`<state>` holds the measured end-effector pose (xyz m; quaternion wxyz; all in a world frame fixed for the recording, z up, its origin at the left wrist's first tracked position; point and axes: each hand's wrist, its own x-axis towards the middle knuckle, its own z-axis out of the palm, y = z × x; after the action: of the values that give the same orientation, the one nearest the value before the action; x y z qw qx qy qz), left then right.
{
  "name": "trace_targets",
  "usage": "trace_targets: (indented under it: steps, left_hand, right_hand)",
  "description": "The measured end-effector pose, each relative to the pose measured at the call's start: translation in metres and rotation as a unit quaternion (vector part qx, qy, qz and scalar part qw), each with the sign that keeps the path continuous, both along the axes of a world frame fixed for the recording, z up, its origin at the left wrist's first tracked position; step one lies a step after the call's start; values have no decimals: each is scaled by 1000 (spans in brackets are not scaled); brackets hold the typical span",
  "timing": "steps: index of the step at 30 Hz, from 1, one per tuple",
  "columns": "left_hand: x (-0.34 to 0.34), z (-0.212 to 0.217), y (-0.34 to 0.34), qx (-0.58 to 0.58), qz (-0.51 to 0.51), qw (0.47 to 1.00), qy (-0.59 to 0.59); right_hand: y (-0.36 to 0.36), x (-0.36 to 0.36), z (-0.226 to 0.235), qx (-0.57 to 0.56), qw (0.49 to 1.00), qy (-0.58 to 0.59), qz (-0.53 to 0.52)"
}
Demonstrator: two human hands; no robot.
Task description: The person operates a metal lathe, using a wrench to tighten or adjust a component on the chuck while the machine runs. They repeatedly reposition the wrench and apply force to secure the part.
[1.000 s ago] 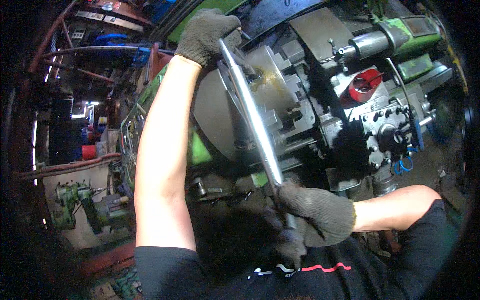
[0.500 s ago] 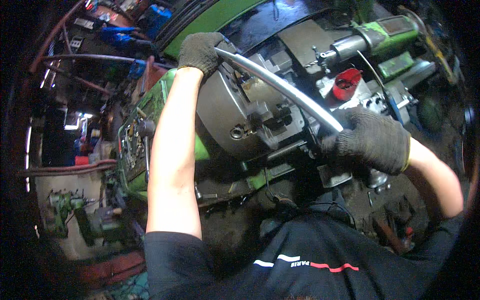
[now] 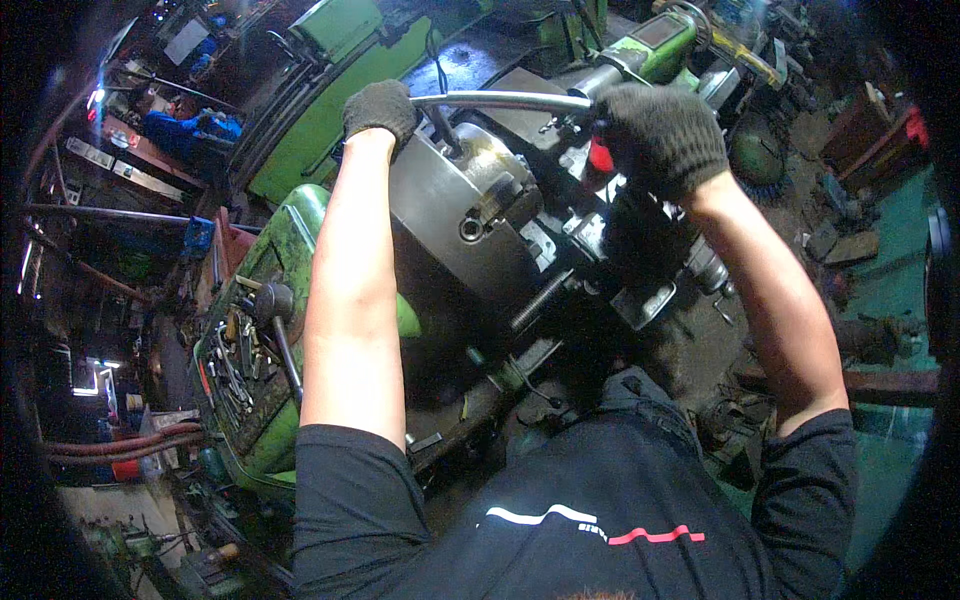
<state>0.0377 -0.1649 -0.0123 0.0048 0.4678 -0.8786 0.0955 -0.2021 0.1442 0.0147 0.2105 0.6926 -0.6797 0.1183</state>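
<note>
Item: long, polished steel bar (image 3: 505, 100), slightly curved in this wide view. It is held level above the large grey cylindrical lathe chuck (image 3: 455, 215), spanning from one gloved hand to the other.

Left hand (image 3: 378, 108), in a dark knitted work glove: fingers are wrapped fully round the left end of the steel bar, closed tight upon it. The bare forearm is extended straight up from the lower edge of the picture, across the front of the chuck.

Right hand (image 3: 660, 135), in a matching dark knitted glove: fist is closed over the right end of the bar, which is hidden inside the glove. A small red part (image 3: 600, 158) is seen just beside the glove's lower left edge.

Chuck: a square key socket (image 3: 470, 229) is shown on its rim, and stepped jaws on its face.

Surroundings: green-painted lathe body (image 3: 330, 120) behind the chuck; green headstock casing (image 3: 265, 300) to the left, with a black ball-ended lever (image 3: 275, 300) upon it. A black short-sleeved shirt (image 3: 560, 510) with white and red stripes is seen at the lower edge.
</note>
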Motion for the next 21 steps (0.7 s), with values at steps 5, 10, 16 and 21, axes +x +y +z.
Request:
trace_targets:
  steps: [5, 10, 16, 21]
  left_hand:
    - [19, 2, 11, 28, 27, 998, 52]
    - [32, -7, 48, -16, -8, 990, 138]
    - [12, 18, 89, 37, 140, 986, 79]
    - [-14, 19, 133, 27, 276, 960, 46]
  right_hand:
    - [-44, -21, 27, 91, 994, 17, -63]
    - [-105, -81, 12, 48, 996, 78, 6]
    - [-223, -155, -26, -95, 964, 72, 238]
    - [-305, -88, 14, 70, 988, 93, 105]
